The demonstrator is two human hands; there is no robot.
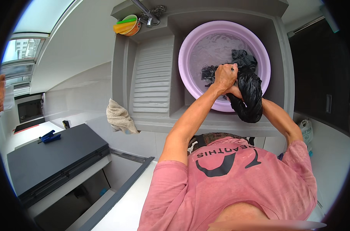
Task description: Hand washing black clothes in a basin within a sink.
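A wet black garment [250, 89] hangs in a thick, twisted loop over the near right rim of a lilac plastic basin [184, 62]. My left hand [227, 75] is closed in a fist on the cloth above the water. Just below it, my right hand [235, 91] shows in part and grips the same garment, whose folds hide the wrist and most of the fingers. More dark cloth [243, 57] lies partly under the cloudy, bubbly water [209, 49] in the basin.
The basin stands in a grey utility sink [281, 72] with a ribbed washboard [151, 78] at left. A faucet [149, 20] and a cup [133, 29] holding yellow and green items are at the back. A beige rag [118, 115] hangs over the front left corner.
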